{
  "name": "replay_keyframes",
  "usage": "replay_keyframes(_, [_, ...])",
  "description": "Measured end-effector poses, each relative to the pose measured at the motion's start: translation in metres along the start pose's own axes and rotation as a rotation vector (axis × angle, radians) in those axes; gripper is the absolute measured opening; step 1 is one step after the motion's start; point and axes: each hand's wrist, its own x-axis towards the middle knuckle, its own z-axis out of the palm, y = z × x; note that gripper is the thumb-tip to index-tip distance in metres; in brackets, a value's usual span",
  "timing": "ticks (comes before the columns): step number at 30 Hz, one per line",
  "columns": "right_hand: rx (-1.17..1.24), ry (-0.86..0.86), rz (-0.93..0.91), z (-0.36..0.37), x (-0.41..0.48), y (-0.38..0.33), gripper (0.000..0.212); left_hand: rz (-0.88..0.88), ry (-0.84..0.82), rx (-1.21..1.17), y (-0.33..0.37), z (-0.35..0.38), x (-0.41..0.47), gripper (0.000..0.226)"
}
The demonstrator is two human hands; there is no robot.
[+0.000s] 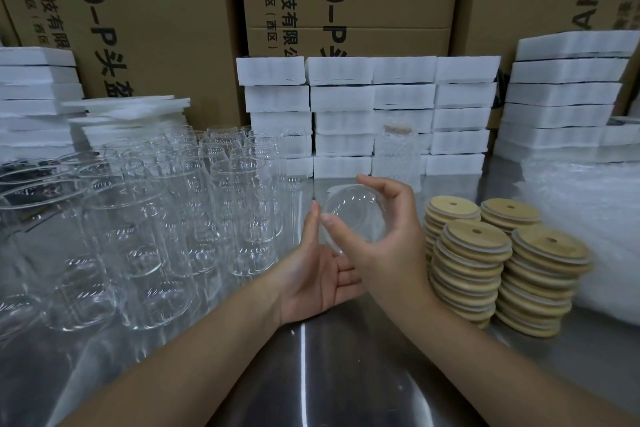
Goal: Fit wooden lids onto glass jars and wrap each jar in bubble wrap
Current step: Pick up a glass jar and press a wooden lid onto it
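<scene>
Beyond my hands, brown cartons (166, 10) fill the background, with stacks of white foam (370, 97) in front of them. A steel table (329, 374) runs under both my forearms. Well to the right of my right hand lies a heap of bubble wrap (581, 218). Left of my left hand stands a crowd of empty glass jars (138, 218), upright and packed close. Just beside my right wrist are four stacks of wooden lids (485, 260), each lid with a small hole. Past my fingertips, against the foam, one wrapped jar (398, 152) stands upright. Between my hands I hold a bare jar (353, 215), tilted with one round end toward me. My right hand (391, 246) curls thumb and fingers round it; my left hand (318, 281) lies palm-up and flat beneath, thumb straight against its side.
</scene>
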Motion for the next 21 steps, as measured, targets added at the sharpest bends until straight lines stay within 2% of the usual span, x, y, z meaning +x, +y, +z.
replay_keyframes(5, [0.061, 0.016, 0.002, 0.0, 0.0021, 0.0022, 0.052, -0.009, -0.006, 0.034, 0.0006, 0.0021, -0.0006, 0.113])
replay_keyframes(17, [0.083, 0.028, -0.021, 0.0007, 0.0035, 0.0044, 0.034, -0.029, 0.016, 0.022, 0.0015, 0.004, -0.0034, 0.106])
replay_keyframes(21, [0.081, 0.02, -0.043, -0.0001, 0.0042, 0.0053, 0.021, -0.024, 0.034, 0.038, 0.0014, 0.0044, -0.0029, 0.099])
